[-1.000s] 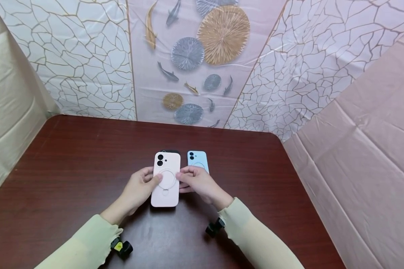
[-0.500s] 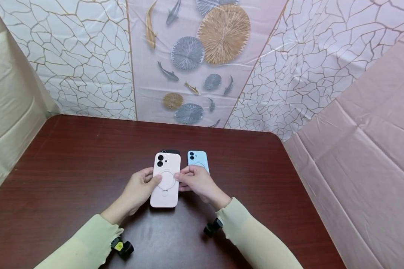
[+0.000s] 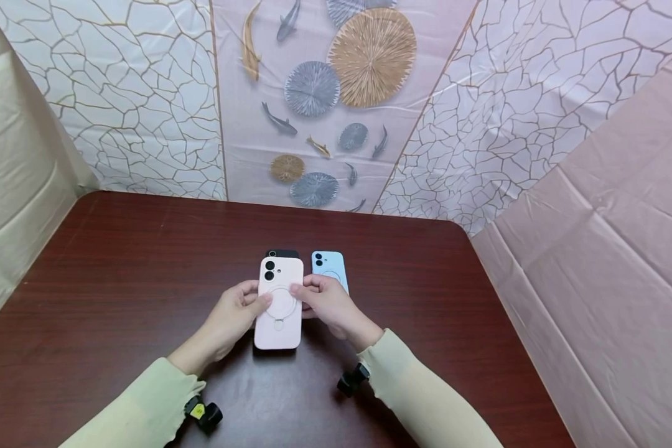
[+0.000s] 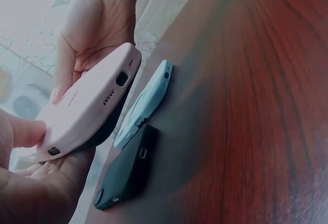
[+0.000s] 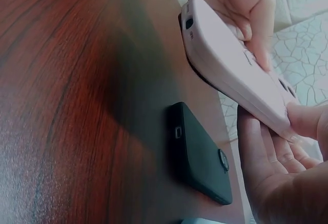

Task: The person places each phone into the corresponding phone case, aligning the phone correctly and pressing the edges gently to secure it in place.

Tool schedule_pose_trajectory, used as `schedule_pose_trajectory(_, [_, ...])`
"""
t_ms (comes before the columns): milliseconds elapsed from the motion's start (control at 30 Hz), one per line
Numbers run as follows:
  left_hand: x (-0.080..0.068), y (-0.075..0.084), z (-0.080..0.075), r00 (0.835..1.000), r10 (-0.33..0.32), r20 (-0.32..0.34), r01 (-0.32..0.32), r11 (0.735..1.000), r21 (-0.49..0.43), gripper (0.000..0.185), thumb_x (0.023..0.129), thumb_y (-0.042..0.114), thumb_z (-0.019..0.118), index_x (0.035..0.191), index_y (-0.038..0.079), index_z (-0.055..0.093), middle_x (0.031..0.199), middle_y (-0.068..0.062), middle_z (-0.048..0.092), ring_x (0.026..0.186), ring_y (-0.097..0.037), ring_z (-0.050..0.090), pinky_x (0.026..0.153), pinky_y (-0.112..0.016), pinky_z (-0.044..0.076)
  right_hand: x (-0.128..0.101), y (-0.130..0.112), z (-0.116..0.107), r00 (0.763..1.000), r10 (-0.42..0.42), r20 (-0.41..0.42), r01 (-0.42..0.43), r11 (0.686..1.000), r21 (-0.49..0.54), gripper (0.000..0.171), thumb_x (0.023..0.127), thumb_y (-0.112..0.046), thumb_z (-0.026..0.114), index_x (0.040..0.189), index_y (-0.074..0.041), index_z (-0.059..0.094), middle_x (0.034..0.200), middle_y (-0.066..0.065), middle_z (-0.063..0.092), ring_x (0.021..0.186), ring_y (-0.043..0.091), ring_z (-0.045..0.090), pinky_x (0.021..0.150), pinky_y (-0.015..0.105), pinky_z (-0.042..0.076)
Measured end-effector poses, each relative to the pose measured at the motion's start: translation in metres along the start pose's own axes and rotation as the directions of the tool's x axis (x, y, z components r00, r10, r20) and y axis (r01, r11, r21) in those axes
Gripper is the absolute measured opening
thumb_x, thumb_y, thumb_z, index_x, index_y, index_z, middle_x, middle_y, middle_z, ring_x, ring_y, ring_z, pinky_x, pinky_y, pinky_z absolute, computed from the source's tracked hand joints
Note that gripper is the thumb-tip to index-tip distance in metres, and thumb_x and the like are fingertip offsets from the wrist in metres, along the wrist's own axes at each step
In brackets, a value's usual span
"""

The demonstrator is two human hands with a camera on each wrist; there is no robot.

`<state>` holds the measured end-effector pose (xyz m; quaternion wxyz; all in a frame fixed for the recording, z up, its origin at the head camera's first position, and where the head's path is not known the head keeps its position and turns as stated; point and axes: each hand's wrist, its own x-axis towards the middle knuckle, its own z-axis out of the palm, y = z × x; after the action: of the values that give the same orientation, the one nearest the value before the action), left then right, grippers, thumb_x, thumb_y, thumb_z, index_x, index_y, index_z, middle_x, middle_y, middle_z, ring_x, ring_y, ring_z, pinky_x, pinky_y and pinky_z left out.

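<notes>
Pink phone (image 3: 279,303) pinched between left hand (image 3: 232,314) and right hand (image 3: 327,305) (apparently off the table (image 3: 117,267)).

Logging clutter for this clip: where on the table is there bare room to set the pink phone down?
Bare wood lies left of the left hand toward the table edge, and right of the right hand. The far strip by the wall is bare too. Crowded: under the pink phone, where the black phone and blue phone lie.
</notes>
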<state>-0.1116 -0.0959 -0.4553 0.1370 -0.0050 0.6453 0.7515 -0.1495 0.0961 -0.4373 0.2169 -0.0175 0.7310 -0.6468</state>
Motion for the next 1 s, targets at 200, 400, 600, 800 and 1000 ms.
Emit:
schedule_pose_trajectory(200, [0.002, 0.006, -0.005, 1.0, -0.003, 0.02, 0.003, 1.0, 0.023, 0.035, 0.099, 0.012, 0.055, 0.127, -0.009, 0.048, 0.112, -0.023, 0.065, 0.092, -0.021, 0.066, 0.078, -0.034, 0.055, 0.0, -0.001, -0.001, 1.0, -0.011, 0.011, 0.011, 1.0, 0.003, 0.023, 0.095, -0.019, 0.064, 0.104, 0.002, 0.063, 0.095, 0.013, 0.072, 0.079, 0.022, 0.07, 0.075, 0.042, 0.057])
schedule_pose_trajectory(400, [0.009, 0.017, -0.014, 0.996, 0.015, -0.087, -0.01, 0.998, 0.056, 0.039, 0.1, 0.022, 0.056, 0.126, -0.006, 0.052, 0.118, -0.021, 0.063, 0.097, -0.02, 0.064, 0.08, -0.035, 0.055, -0.002, 0.0, 0.001, 1.0, -0.001, 0.029, 0.001, 1.0, -0.007, 0.02, 0.094, -0.017, 0.065, 0.102, 0.001, 0.064, 0.092, 0.012, 0.072, 0.078, 0.021, 0.069, 0.073, 0.04, 0.057])
schedule_pose_trajectory(600, [0.011, 0.024, -0.017, 0.993, 0.0, -0.118, 0.006, 0.998, 0.055, 0.042, 0.1, 0.03, 0.056, 0.124, -0.004, 0.056, 0.114, -0.017, 0.065, 0.094, -0.016, 0.065, 0.078, -0.035, 0.056, -0.007, 0.0, 0.004, 0.995, 0.005, 0.1, -0.005, 1.0, 0.003, 0.017, 0.094, -0.015, 0.065, 0.1, 0.001, 0.064, 0.09, 0.011, 0.072, 0.076, 0.019, 0.068, 0.072, 0.04, 0.057])
schedule_pose_trajectory(800, [0.009, 0.024, -0.017, 0.992, 0.01, -0.129, -0.004, 0.999, 0.045, 0.043, 0.1, 0.032, 0.056, 0.122, -0.005, 0.056, 0.109, -0.014, 0.066, 0.091, -0.014, 0.064, 0.077, -0.032, 0.056, -0.008, -0.002, 0.005, 0.993, -0.003, 0.12, 0.004, 1.0, -0.002, 0.017, 0.094, -0.015, 0.065, 0.102, 0.001, 0.064, 0.089, 0.01, 0.072, 0.076, 0.019, 0.068, 0.071, 0.039, 0.057])
schedule_pose_trajectory(1000, [0.006, 0.026, -0.017, 0.993, 0.021, -0.116, -0.024, 0.999, -0.029, 0.035, 0.1, 0.024, 0.055, 0.115, -0.007, 0.056, 0.097, -0.005, 0.067, 0.085, -0.012, 0.063, 0.075, -0.029, 0.055, -0.01, -0.004, 0.006, 0.991, -0.007, 0.135, 0.007, 1.0, -0.001, 0.016, 0.094, -0.012, 0.064, 0.102, 0.001, 0.064, 0.089, 0.01, 0.072, 0.077, 0.018, 0.068, 0.072, 0.039, 0.057])
